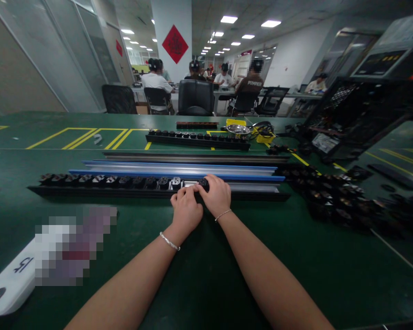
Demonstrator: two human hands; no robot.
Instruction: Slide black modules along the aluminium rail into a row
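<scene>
A long black rail (151,194) lies across the green table in front of me. Black socket modules (125,182) sit in a row along its left part, a few with whitish tops. My right hand (217,195) grips one small black socket module (203,184) over the rail, to the right of that row, with a gap between. My left hand (186,213) is closed at the rail's near edge, its fingertips beside the held module. The fingers partly hide the module and the rail under them.
Behind the rail lie a blue-edged metal channel (179,169) and a dark channel (192,158). Further back is another filled black rail (198,139) near a metal dish (238,129). Loose black modules (337,197) pile up at right. A white device (13,275) lies front left.
</scene>
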